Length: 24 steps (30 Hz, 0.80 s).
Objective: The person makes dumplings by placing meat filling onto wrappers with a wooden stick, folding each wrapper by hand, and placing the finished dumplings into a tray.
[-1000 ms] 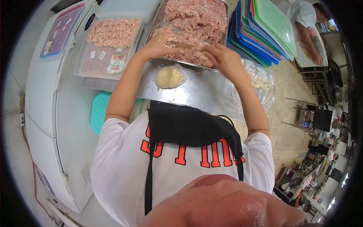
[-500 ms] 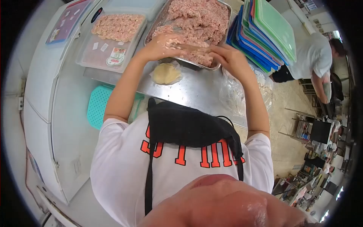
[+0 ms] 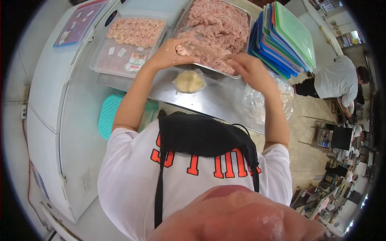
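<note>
A deep metal tray (image 3: 250, 30) holds a mound of pinkish ground meat (image 3: 219, 22). Over its near left corner my left hand (image 3: 169, 55) is curled around a small portion of ground meat; whether a wrapper lies under it is hidden. My right hand (image 3: 252, 69), at the tray's near right edge, grips a thin flat utensil (image 3: 209, 50), blurred, that reaches left toward my left hand. On the metal table (image 3: 173, 90), just in front of the tray, lies a stack of round pale-yellow dough wrappers (image 3: 189, 81) on clear plastic.
Left of the tray, a lidded plastic container (image 3: 120, 60) shows rows of dumplings. Coloured plastic lids (image 3: 291, 36) are stacked at the right, with a clear plastic bag (image 3: 261, 98) nearer me. A turquoise basket (image 3: 108, 116) sits lower left. Another person (image 3: 335, 78) stands at far right.
The view has shifted, so the tray and table sit slightly further right and lower. My right hand has moved right and down with the utensil, its fingers now more closed.
</note>
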### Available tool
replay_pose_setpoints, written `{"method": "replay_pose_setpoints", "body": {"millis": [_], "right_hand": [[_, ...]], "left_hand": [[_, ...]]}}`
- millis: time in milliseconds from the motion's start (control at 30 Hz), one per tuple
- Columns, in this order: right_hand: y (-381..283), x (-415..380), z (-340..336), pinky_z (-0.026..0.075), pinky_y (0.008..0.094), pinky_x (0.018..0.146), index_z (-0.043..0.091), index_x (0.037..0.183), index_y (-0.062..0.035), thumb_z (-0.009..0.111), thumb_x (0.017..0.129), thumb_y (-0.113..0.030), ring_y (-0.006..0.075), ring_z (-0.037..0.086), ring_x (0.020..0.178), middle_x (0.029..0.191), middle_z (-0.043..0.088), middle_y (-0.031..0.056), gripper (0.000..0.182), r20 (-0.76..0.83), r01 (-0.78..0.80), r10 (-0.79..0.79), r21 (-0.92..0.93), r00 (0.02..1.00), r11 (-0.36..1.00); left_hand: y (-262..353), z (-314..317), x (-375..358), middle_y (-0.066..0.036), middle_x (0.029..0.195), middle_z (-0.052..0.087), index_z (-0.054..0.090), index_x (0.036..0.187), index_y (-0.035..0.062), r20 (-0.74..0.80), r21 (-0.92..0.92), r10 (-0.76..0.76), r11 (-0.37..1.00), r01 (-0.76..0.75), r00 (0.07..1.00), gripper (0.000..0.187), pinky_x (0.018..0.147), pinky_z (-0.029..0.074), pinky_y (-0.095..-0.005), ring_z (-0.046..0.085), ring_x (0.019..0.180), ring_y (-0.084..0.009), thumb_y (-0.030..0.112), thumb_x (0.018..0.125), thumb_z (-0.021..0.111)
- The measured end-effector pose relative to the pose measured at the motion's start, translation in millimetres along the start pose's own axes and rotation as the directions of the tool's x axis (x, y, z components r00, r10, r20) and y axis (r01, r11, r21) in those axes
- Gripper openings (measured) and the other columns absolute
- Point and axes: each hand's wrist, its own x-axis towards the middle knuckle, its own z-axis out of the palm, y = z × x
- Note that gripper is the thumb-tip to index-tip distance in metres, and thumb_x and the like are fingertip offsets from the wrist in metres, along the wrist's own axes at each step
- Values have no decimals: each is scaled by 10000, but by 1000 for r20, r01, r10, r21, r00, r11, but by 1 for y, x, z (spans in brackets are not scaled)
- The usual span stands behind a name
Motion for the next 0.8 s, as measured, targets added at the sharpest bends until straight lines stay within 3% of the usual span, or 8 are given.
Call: {"method": "replay_pose_setpoints", "body": {"millis": [133, 233, 400, 433, 567, 667, 733, 800], "right_hand": [[-13, 18, 39, 492, 390, 726, 646, 1046, -38, 564, 912, -255, 351, 616, 841, 910, 644, 172, 269, 42, 65, -68, 67, 997, 996], [-35, 29, 30, 495, 404, 634, 662, 1009, -150, 576, 893, -290, 309, 620, 763, 790, 608, 101, 201, -88, -26, -4, -340, 996, 940], [-69, 47, 72, 494, 408, 649, 651, 1027, -140, 602, 874, -284, 314, 619, 772, 807, 612, 103, 216, -116, -26, -17, -360, 993, 933], [-68, 51, 75, 493, 410, 656, 655, 1023, -136, 602, 875, -278, 316, 618, 771, 822, 619, 107, 213, -118, -18, -20, -309, 993, 951], [-56, 56, 78, 492, 371, 694, 665, 1022, -52, 607, 879, -236, 309, 622, 784, 883, 641, 155, 240, -120, -73, 61, -102, 991, 992], [-45, 43, 88, 474, 303, 744, 642, 1055, 25, 606, 893, -215, 240, 631, 823, 923, 657, 173, 292, -151, -177, 183, 52, 971, 983], [-39, 29, 95, 465, 290, 748, 632, 1074, 38, 601, 908, -208, 183, 613, 826, 916, 667, 133, 298, -158, -306, 325, 135, 932, 943], [-32, 15, 103, 458, 275, 720, 631, 1081, 37, 600, 912, -205, 151, 588, 795, 877, 652, 94, 297, -151, -374, 403, 187, 903, 908]], "left_hand": [[-13, -34, -6, -79, 938, 651, 642, 989, 53, 186, 120, -53, 992, 31, 981, 405, 786, 462, -332, 588, 857, -176, 259, 685, 811], [-11, -52, -16, -75, 915, 644, 624, 940, 46, 86, 133, -150, 982, 138, 985, 383, 778, 457, -329, 588, 847, -182, 271, 688, 806], [-29, -90, -22, -85, 911, 636, 617, 962, 29, 162, 151, -140, 982, 115, 977, 448, 781, 450, -326, 584, 861, -192, 333, 687, 799], [-33, -96, -24, -84, 917, 632, 614, 1007, 29, 174, 203, -93, 977, 57, 980, 483, 777, 446, -321, 577, 866, -189, 341, 687, 797], [-54, -130, -54, -92, 947, 625, 581, 1130, 46, 93, 171, -136, 978, 119, 986, 569, 771, 443, -311, 562, 880, -191, 324, 683, 798], [-100, -168, -77, -99, 915, 621, 576, 1150, 58, 30, 131, -310, 944, 304, 950, 590, 752, 457, -334, 573, 806, -221, 350, 682, 786], [-139, -194, -99, -122, 973, 619, 591, 1132, 54, -77, 135, -433, 888, 440, 898, 540, 784, 463, -352, 590, 839, -260, 281, 677, 771], [-166, -212, -116, -136, 1007, 614, 590, 1126, 52, -200, 262, -365, 874, 408, 909, 503, 798, 466, -361, 591, 861, -277, 245, 690, 749]]}}
